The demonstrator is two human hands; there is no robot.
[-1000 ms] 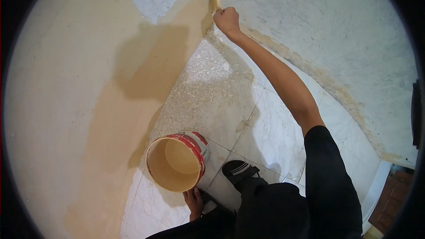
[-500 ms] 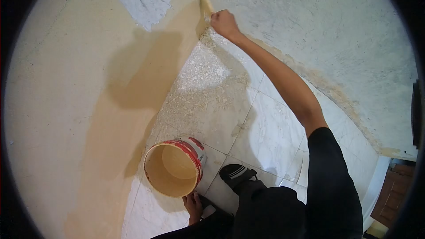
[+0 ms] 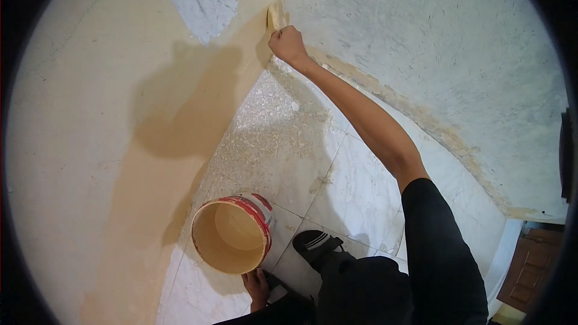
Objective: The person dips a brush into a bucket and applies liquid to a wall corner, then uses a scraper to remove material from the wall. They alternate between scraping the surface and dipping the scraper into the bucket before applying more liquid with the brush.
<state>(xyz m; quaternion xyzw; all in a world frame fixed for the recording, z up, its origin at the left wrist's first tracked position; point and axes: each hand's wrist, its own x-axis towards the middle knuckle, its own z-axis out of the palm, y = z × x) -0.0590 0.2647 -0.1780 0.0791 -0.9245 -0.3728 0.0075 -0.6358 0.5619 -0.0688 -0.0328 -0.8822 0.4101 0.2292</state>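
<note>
In the upper middle, my right hand (image 3: 288, 44) is closed around a cream-coloured paintbrush (image 3: 274, 19). The brush is against the wall corner, just above the floor; my fist hides part of it. Low in the view, my left hand (image 3: 256, 286) has its fingers curled at the near rim of a paint bucket (image 3: 230, 236). The bucket is white and red outside, smeared with beige, and has beige paint at its bottom. A darker, wet-looking beige band (image 3: 150, 186) runs along the lower part of the left wall (image 3: 66, 138).
Pale flakes (image 3: 271, 105) litter the tiled floor (image 3: 355, 174) near the corner. Grey bare plaster covers the right wall (image 3: 433, 42), and a grey patch (image 3: 205, 0) shows on the left wall. My sandalled foot (image 3: 313, 245) is beside the bucket. A brown door (image 3: 530, 265) stands at lower right.
My right hand and the paintbrush have moved slightly down and left along the corner. The view has shifted a little; my left hand stays at the bucket's rim.
</note>
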